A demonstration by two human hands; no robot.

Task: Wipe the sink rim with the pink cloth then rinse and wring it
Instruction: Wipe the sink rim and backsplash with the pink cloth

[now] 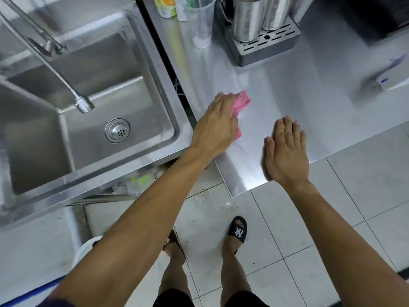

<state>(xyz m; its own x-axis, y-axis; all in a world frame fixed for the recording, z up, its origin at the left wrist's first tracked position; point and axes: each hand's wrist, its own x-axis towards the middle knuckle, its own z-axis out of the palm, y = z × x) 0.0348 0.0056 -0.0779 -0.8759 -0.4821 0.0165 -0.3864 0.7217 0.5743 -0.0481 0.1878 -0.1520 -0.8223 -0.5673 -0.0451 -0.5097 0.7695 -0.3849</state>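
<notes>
Left hand [215, 124] gripping pink cloth [241, 103] on surface [309, 107] right of sink [155, 69]; right hand [285, 149] flat, released. Drag onto rim (even pressure).

White tiled floor [287, 229] with dark grout, brushed steel counter [309, 107] — bright, glossy reflections

My left hand [215, 122] hides most of the pink cloth [241, 100], and the white box [392, 77] far right is blurry and cut off.
</notes>
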